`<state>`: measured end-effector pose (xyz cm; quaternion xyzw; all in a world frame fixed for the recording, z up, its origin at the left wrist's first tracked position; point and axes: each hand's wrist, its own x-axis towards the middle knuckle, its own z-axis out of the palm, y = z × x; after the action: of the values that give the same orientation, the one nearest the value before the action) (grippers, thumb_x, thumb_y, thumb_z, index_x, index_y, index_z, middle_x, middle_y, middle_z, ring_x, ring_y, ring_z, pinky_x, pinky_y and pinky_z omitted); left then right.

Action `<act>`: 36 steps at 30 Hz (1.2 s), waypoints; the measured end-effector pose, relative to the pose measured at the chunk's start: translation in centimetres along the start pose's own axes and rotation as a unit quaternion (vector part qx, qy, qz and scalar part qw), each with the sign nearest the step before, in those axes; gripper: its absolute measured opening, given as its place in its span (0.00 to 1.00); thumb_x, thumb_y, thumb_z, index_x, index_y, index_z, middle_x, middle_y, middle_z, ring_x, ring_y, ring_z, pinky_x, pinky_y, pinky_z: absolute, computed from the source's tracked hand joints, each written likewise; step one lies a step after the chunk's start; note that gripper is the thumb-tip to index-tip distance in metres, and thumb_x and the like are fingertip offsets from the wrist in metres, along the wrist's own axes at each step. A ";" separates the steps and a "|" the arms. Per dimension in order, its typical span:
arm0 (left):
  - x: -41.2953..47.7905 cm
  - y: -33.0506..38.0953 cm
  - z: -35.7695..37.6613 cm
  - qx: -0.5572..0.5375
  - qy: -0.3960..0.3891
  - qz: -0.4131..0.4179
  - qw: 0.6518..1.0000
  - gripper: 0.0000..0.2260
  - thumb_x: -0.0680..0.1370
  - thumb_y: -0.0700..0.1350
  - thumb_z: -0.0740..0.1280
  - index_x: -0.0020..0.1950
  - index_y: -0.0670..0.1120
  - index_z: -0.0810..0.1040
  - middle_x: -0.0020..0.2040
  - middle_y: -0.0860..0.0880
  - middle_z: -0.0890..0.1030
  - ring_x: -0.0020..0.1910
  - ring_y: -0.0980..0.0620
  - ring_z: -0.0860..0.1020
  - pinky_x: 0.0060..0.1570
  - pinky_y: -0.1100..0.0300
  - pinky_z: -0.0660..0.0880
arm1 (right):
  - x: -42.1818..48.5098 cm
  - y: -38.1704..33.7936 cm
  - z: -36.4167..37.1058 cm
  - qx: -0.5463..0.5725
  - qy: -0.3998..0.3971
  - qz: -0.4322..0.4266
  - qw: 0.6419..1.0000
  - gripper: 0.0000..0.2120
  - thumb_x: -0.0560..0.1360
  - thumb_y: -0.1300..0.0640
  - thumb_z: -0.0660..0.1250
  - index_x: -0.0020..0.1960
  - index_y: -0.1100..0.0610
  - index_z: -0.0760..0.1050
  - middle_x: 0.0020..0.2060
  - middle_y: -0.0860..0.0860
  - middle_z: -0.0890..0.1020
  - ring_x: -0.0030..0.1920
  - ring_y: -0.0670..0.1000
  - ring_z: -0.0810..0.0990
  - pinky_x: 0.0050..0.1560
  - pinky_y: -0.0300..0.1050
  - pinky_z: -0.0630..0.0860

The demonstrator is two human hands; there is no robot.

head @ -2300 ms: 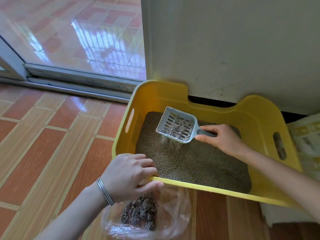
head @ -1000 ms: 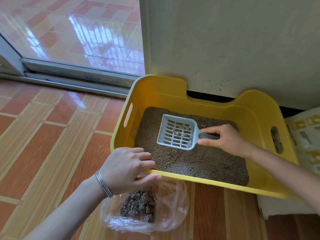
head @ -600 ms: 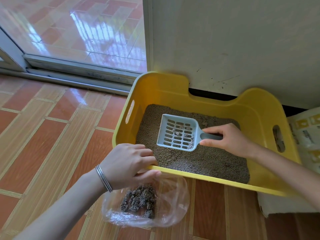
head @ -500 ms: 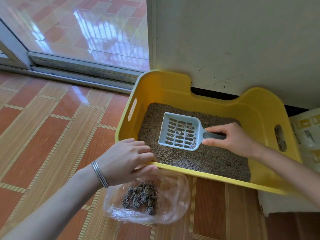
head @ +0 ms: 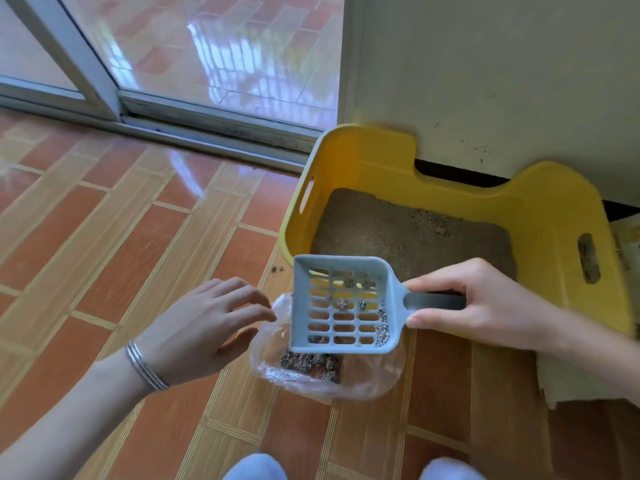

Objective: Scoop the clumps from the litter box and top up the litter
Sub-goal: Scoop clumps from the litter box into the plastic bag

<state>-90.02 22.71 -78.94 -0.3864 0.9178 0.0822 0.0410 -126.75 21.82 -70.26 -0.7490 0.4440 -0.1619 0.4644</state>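
A yellow litter box (head: pixel 363 161) with grey-brown litter (head: pixel 398 237) stands against the wall. My right hand (head: pixel 485 303) grips the handle of a pale blue slotted scoop (head: pixel 343 303), held level above a clear plastic bag (head: pixel 311 379) on the floor. A few small clumps lie in the scoop. Dark clumps (head: pixel 308 362) sit inside the bag. My left hand (head: pixel 207 323), with a silver bangle on the wrist, hovers at the bag's left edge with fingers apart, holding nothing.
A sliding glass door with a metal track (head: pixel 207 129) runs along the back left. A pale bag (head: pixel 627 237) leans to the right of the box. A few litter grains (head: pixel 277 269) lie on the tiled floor. My knees (head: pixel 256 467) show at the bottom.
My right hand lifted the scoop out of the box and brought it over the bag. My left hand let go of the box's front rim and opened beside the bag.
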 end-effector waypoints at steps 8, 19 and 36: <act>-0.9 4.7 -0.8 -0.043 -0.017 0.051 0.998 0.11 0.69 0.45 0.72 0.50 0.51 0.80 0.47 0.53 0.80 0.45 0.51 0.79 0.39 0.58 0.77 | -2.8 2.5 7.9 -0.098 -0.016 0.082 0.992 0.16 0.71 0.43 0.68 0.58 0.43 0.77 0.48 0.33 0.80 0.50 0.35 0.78 0.48 0.37 0.76; -0.1 5.4 3.1 0.010 -0.047 0.074 0.996 0.13 0.63 0.52 0.75 0.46 0.53 0.80 0.44 0.56 0.80 0.46 0.54 0.79 0.40 0.64 0.75 | -1.6 4.7 10.6 -0.294 -0.019 0.105 0.950 0.19 0.78 0.56 0.60 0.68 0.50 0.66 0.62 0.50 0.72 0.54 0.56 0.79 0.50 0.49 0.77; 0.3 5.3 3.9 0.006 -0.050 0.091 0.995 0.13 0.63 0.49 0.76 0.46 0.54 0.81 0.40 0.57 0.80 0.42 0.54 0.79 0.38 0.62 0.77 | -1.7 3.8 10.2 -0.465 0.003 0.069 0.883 0.39 0.45 0.71 0.78 0.58 0.59 0.79 0.38 0.55 0.80 0.33 0.55 0.81 0.21 0.39 0.72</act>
<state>-93.97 26.86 -82.18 -0.2959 0.9465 0.0994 0.0819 -122.97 28.20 -78.38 -0.8458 0.5205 0.0930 0.0711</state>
